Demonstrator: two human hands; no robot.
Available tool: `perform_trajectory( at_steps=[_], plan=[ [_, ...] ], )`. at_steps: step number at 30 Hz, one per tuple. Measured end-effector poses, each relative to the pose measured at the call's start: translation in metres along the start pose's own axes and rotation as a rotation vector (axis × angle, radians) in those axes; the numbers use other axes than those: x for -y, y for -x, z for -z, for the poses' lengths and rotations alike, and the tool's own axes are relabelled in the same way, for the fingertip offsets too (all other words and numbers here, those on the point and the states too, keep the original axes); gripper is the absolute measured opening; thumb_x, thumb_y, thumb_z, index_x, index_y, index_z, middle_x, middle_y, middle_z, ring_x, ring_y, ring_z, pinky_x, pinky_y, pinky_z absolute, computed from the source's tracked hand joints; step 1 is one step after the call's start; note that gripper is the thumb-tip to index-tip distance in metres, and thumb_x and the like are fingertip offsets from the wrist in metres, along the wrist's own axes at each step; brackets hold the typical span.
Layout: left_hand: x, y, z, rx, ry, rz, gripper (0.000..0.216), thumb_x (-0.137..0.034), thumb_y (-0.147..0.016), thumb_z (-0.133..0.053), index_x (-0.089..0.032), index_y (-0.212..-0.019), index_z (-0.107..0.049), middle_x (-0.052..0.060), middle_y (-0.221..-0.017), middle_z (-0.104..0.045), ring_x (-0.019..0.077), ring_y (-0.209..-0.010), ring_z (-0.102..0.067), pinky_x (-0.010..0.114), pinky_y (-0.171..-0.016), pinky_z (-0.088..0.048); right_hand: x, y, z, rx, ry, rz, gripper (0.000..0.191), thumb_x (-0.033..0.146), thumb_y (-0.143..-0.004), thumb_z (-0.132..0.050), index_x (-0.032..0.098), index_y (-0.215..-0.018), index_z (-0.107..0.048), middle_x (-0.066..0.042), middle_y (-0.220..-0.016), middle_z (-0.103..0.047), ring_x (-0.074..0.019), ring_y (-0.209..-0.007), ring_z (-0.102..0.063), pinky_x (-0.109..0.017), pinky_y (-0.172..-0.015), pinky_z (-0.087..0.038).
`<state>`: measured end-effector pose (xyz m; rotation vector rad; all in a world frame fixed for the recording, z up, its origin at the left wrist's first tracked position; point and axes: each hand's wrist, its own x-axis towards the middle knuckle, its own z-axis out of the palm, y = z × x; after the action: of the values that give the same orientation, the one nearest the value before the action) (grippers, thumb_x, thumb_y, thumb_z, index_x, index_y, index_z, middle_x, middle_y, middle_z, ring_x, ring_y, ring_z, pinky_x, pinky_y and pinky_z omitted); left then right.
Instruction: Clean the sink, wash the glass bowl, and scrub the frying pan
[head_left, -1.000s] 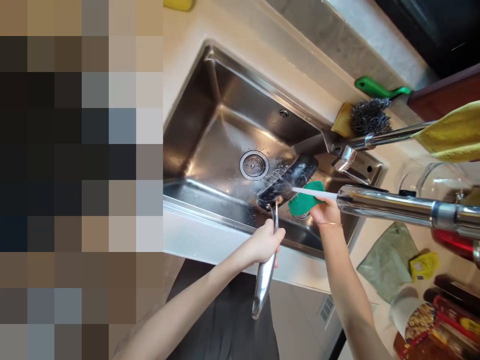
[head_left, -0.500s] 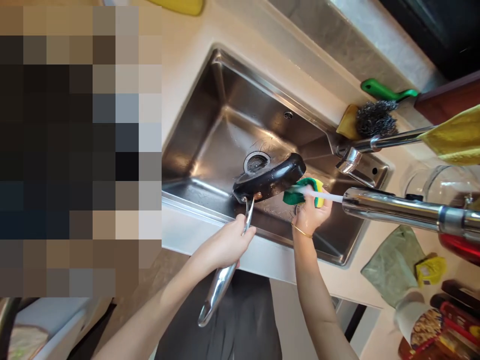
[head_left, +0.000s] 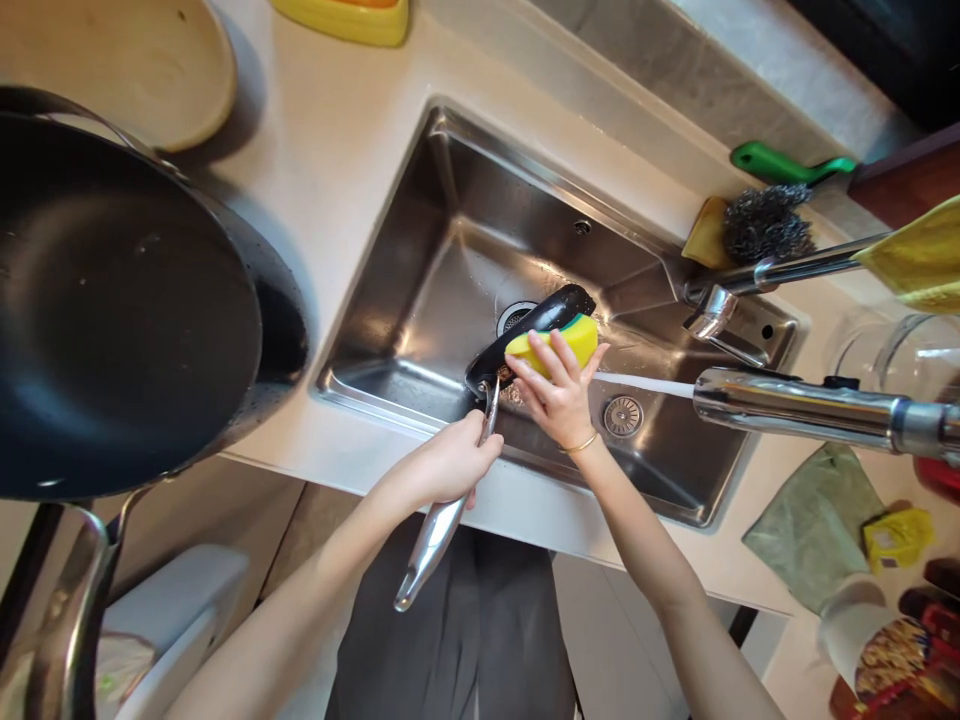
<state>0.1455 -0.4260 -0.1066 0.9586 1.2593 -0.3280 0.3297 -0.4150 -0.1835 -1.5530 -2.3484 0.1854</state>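
Observation:
My left hand (head_left: 457, 458) is closed around the metal handle of a small black frying pan (head_left: 551, 310), which is tilted on its side over the sink. Against the pan's outer underside lies a yellow and green sponge (head_left: 576, 342). My right hand (head_left: 559, 400) holds that sponge from the near side, fingers laid along its yellow face. A stream of water runs leftward from the chrome faucet (head_left: 795, 408) toward my right hand and the pan. The pan's inside faces away and is hidden.
The steel sink (head_left: 420, 300) has a round drain cover (head_left: 623, 416). A large black wok (head_left: 127, 310) stands on the left counter beside a pale oval board (head_left: 150, 60). Behind the faucet are steel wool (head_left: 766, 222) and a green-handled tool (head_left: 787, 172). A grey-green cloth (head_left: 814, 525) lies right.
My right hand has moved left with the sponge, out of the water stream and onto the pan's underside. My left hand keeps hold of the handle; the pan has tipped more onto its side.

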Motion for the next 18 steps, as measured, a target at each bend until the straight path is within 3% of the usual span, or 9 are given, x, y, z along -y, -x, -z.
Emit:
perform_trajectory(
  at_steps=[4,7,15,18],
  plan=[
    [-0.007,-0.001,0.000,0.008,-0.015,0.021,0.017,-0.038,-0.089,-0.033,-0.021,-0.086,-0.036,-0.002,-0.062,-0.056,0.0161,-0.042,-0.059,0.026,-0.044,-0.043,-0.033,-0.013,0.006,-0.004,-0.007,-0.084,0.035,0.035,-0.090,-0.049,0.034,-0.123,-0.060,-0.003,-0.150,-0.033,-0.0287,-0.137,-0.029,-0.055,-0.112,-0.018],
    [-0.008,-0.002,-0.003,0.002,-0.024,0.025,0.019,-0.039,-0.090,-0.031,-0.021,-0.088,-0.036,-0.001,-0.062,-0.058,0.0158,-0.041,-0.059,0.026,-0.046,-0.044,-0.043,-0.019,0.009,0.010,-0.022,-0.073,0.035,0.036,-0.088,-0.053,0.032,-0.122,-0.062,-0.004,-0.153,-0.027,-0.0298,-0.134,-0.030,-0.051,-0.108,-0.026],
    [-0.014,-0.004,-0.002,0.006,-0.075,0.052,0.025,-0.038,-0.089,-0.029,-0.018,-0.096,-0.042,0.001,-0.059,-0.058,0.0182,-0.042,-0.060,0.026,-0.044,-0.042,-0.014,0.010,0.009,0.077,0.021,0.163,0.030,0.027,-0.090,-0.053,0.038,-0.116,-0.063,-0.001,-0.138,-0.052,-0.0247,-0.126,-0.039,-0.043,-0.097,-0.032],
    [-0.016,-0.004,-0.002,0.004,-0.072,0.049,0.028,-0.039,-0.089,-0.028,-0.018,-0.098,-0.044,0.001,-0.059,-0.059,0.0183,-0.043,-0.060,0.026,-0.044,-0.042,-0.020,0.008,0.010,0.073,0.019,0.135,0.030,0.023,-0.090,-0.052,0.038,-0.114,-0.063,-0.001,-0.138,-0.053,-0.0230,-0.127,-0.039,-0.041,-0.097,-0.031]
  ],
)
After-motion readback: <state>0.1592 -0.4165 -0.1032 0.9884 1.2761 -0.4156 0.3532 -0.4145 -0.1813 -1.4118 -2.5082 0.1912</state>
